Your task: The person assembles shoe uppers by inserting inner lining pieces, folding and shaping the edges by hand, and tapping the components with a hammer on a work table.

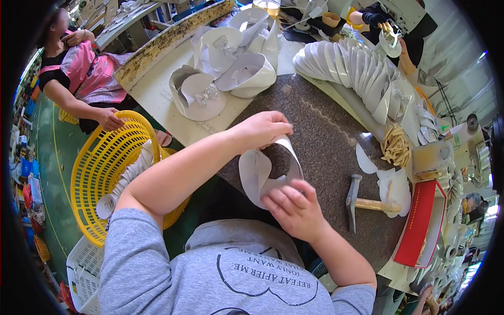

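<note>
A white shoe upper (254,170), bent into an open loop, is held over the near edge of a dark stone slab (325,142). My left hand (265,128) pinches its far end with the fingers closed. At the near side, my right hand (294,209) has its fingers curled on the lower edge of the upper. Part of the upper is hidden behind the fingers. To the right, a hammer (353,202) with a wooden handle lies on the slab, its handle resting over flat white pieces (395,186).
Uppers with sparkling bows (207,100) stand beyond my left hand. A fanned row of white uppers (344,65) fills the far right. A tan crumpled bundle (396,147) and red box (420,226) sit right. At left, a person (79,68) touches a yellow basket (86,184).
</note>
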`<move>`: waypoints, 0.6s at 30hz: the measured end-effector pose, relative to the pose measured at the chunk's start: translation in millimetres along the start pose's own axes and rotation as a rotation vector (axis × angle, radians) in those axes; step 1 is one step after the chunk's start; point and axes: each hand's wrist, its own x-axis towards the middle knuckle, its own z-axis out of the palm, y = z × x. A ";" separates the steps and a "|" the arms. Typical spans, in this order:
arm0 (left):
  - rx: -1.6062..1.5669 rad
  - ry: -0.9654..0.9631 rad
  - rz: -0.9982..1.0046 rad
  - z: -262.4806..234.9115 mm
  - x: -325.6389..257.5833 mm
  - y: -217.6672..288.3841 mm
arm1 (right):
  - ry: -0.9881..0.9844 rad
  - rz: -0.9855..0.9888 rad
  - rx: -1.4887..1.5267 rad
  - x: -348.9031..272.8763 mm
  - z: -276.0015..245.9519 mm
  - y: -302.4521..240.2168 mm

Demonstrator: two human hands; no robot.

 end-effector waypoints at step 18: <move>1.243 0.185 0.993 15.1 -79.3 -57.6 | -0.044 0.185 0.205 16.2 -9.2 30.0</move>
